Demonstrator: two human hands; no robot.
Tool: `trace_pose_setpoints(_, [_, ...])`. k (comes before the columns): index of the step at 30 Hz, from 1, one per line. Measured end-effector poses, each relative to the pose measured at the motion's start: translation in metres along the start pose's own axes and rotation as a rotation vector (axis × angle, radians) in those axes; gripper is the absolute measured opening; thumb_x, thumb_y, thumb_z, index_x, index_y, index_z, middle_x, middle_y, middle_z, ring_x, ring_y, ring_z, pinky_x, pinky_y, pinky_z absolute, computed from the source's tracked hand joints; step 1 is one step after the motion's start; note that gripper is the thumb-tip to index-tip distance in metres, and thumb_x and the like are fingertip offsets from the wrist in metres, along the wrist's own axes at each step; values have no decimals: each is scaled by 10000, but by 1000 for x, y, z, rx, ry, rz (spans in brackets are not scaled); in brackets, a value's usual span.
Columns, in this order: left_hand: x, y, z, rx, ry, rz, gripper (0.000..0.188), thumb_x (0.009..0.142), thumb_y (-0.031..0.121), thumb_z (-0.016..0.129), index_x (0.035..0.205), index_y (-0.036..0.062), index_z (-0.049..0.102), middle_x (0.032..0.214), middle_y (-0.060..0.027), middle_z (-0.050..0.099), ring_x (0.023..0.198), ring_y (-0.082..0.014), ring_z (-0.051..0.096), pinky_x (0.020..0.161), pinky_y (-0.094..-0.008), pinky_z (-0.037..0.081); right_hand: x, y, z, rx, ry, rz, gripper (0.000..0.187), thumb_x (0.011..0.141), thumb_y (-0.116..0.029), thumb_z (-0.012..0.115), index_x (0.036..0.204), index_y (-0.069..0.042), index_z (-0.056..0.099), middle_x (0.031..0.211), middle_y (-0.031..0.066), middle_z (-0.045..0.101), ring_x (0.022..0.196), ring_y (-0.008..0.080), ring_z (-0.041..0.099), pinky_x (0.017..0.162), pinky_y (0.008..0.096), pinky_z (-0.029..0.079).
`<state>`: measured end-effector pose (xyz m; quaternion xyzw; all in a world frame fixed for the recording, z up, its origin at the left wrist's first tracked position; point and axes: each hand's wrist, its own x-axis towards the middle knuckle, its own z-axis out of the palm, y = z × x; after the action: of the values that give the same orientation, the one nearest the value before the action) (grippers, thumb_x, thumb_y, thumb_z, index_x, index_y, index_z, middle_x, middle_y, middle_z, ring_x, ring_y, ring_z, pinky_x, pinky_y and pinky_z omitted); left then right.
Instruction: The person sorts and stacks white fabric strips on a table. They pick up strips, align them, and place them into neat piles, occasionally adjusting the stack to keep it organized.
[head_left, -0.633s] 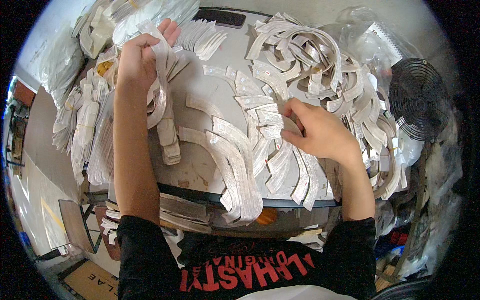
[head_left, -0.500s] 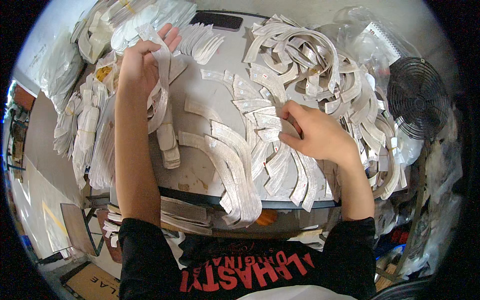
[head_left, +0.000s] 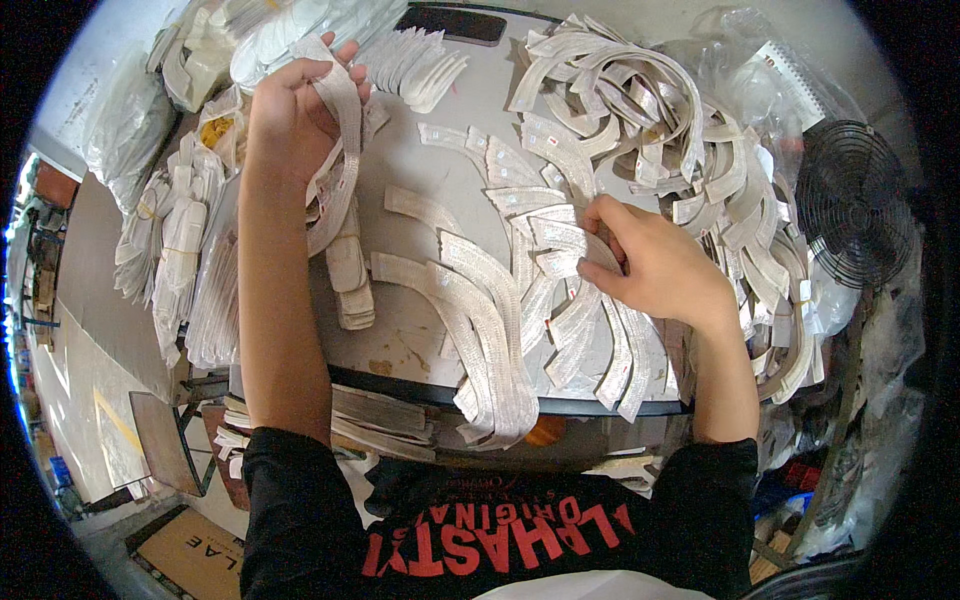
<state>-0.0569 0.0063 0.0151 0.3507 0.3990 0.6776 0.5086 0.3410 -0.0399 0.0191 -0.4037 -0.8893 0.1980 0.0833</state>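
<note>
Across the grey tabletop (head_left: 398,162) in the head view, banded bundles (head_left: 172,245) at left look done and the loose heap (head_left: 742,230) at upper right seems left to do, while the half-open left hand (head_left: 292,120), upper left, thumbs down a curved strip (head_left: 345,108) and the right hand (head_left: 660,262) pinches fanned strips (head_left: 556,237) at centre.

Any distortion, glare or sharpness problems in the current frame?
Head view throughout: the front edge of the table bows with fisheye distortion, corners go black; the pale strips catch a sheen; the floor at left has bright patches; left hand and right hand look fairly sharp.
</note>
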Motion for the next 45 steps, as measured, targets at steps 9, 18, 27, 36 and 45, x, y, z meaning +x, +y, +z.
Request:
trace_pose_setpoints(9, [1, -2, 0, -54, -15, -5, 504, 1008, 107, 522, 1500, 27, 447, 1353, -167, 627, 979, -278, 681, 905, -477, 602, 1, -6, -3, -21, -54, 61, 411, 907, -226, 780, 1219, -52, 577, 1016, 211, 692, 861, 394, 683, 757, 488, 533])
trace_pose_setpoints(18, [7, -3, -10, -107, -66, -8, 468, 1013, 103, 500, 1471, 17, 469, 1298, -161, 639, 933, -258, 660, 835, -443, 587, 0, 0, 2, -16, -6, 8, 422, 893, -203, 790, 1223, -49, 576, 958, 197, 682, 774, 358, 681, 699, 462, 523])
trace_pose_setpoints(27, [6, -2, -10, -135, -86, -35, 424, 1009, 97, 511, 1425, 18, 505, 1261, -150, 656, 900, -237, 639, 811, -419, 578, 0, 0, 2, -12, -3, 4, 420, 892, -206, 787, 1218, -46, 576, 938, 212, 685, 757, 366, 688, 691, 464, 524])
trace_pose_setpoints(36, [9, -2, -13, -174, -91, -61, 404, 1003, 83, 528, 1403, 28, 536, 1213, -139, 687, 862, -226, 637, 778, -400, 565, 1, -9, -7, -45, -97, 84, 426, 932, -278, 747, 1256, -65, 573, 1155, 249, 718, 1040, 483, 700, 864, 545, 564])
trace_pose_setpoints(45, [6, -2, -12, -152, -97, -46, 481, 1005, 76, 532, 1479, 12, 491, 1174, -113, 703, 850, -206, 597, 786, -351, 532, 2, -13, -9, -43, -106, 102, 424, 927, -276, 750, 1250, -59, 581, 1143, 256, 720, 1035, 487, 701, 872, 547, 563])
